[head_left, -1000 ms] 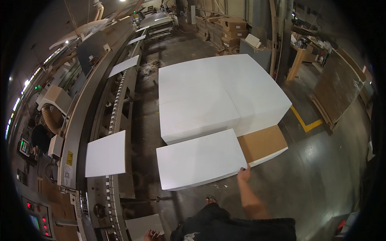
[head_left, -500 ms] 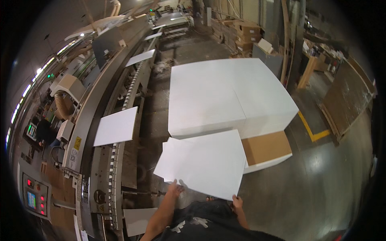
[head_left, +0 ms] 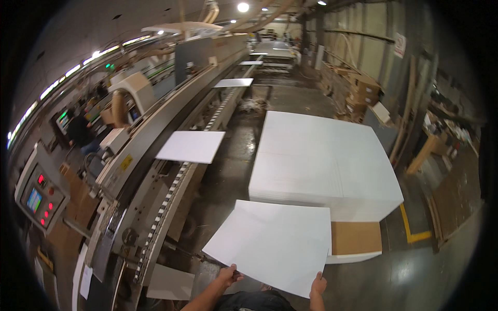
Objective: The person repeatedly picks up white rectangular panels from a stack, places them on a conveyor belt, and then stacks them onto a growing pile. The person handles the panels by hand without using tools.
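Observation:
A large white panel (head_left: 275, 241) lies tilted in front of me, held by its near edge. My left hand (head_left: 230, 275) is closed on that edge toward the left, thumb on top. At the near right corner, my right hand (head_left: 318, 285) grips the same panel. Just beyond it stands a tall stack of white panels (head_left: 316, 150). A lower stack with a brown top (head_left: 355, 238) shows beside the held panel's right edge. The underside of the held panel is hidden, and so are most of my fingers.
Along my left runs a long machine (head_left: 150, 122) with a conveyor track (head_left: 166, 210) carrying white panels (head_left: 192, 146). Its control box (head_left: 41, 194) has a lit screen. A person (head_left: 82, 129) stands behind the machine. Cardboard boxes (head_left: 363, 88) are piled at the far right.
My view has tilted up and swung left, so the scene sits lower and farther right. Both hands keep hold of the panel, which no longer shows a second white corner at its left.

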A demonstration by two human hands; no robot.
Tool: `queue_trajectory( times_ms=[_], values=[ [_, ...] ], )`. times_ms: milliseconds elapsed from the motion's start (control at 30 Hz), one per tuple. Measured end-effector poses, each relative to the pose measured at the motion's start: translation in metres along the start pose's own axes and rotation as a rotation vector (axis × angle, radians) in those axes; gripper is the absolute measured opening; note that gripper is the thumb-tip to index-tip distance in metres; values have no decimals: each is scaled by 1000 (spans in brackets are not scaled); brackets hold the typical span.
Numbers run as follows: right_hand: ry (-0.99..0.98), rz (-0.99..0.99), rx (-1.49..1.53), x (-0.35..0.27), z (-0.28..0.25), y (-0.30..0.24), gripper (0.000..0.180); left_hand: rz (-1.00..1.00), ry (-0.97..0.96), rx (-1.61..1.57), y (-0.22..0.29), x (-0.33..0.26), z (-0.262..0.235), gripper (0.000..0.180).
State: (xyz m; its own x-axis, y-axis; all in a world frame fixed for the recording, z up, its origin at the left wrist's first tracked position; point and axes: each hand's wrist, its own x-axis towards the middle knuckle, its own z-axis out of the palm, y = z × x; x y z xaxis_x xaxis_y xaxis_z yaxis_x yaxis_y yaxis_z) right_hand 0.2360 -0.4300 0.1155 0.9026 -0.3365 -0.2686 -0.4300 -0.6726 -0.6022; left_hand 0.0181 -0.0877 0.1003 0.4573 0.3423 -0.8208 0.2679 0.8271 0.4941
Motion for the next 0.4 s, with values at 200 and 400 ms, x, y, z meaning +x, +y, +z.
queue_trajectory(
  times_ms=[200,400],
  values=[
    [-215,-221,255,-52,82,14,52,292,246,-15,23,-103,-70,38],
    [-475,-433,374,-150,149,-24,48,459,543,-344,-12,-198,-186,42]
  ],
)
